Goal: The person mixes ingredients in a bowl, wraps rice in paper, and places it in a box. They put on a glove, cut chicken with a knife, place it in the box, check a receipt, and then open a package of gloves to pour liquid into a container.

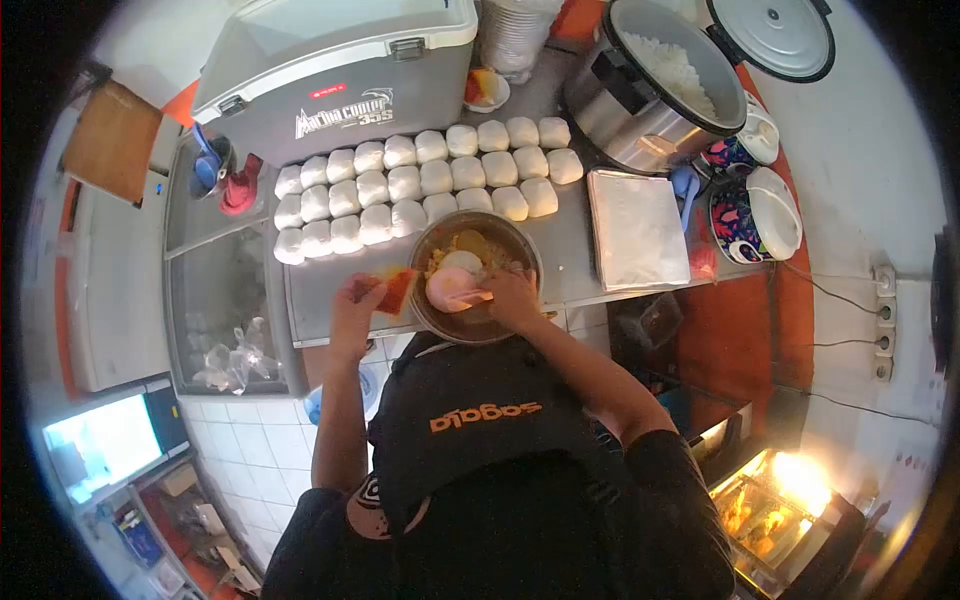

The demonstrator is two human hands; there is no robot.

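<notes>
My right hand [512, 297] is over the near rim of the metal mixing bowl [428, 300], fingers closed on the handle of a pink rice paddle [452, 288]. The paddle lies flat across the bowl's near half, its long axis running side to side, the round blade pointing toward my left and the handle end tucked in my grip. Under the blade and just past it, seasoned yellowish rice [470, 252] fills the bowl, with a paler lump in the middle.

My left hand [357, 303] sits just left of the bowl, outside its rim, pinching an orange-red wrapper [396, 290] between thumb and fingers. The wrapper's free corner tilts up and toward the bowl, almost touching its edge.

Beyond the bowl, white wrapped rice parcels [420, 185] lie in three rows across the steel counter [570, 260], the rows slanting up toward the right. Behind those stands a grey cooler box [330, 80], lid closed. To the right of the bowl lies a stack of white paper sheets [637, 228], and past that the open rice cooker [655, 95] shows white rice inside, its lid [775, 35] swung back.
</notes>
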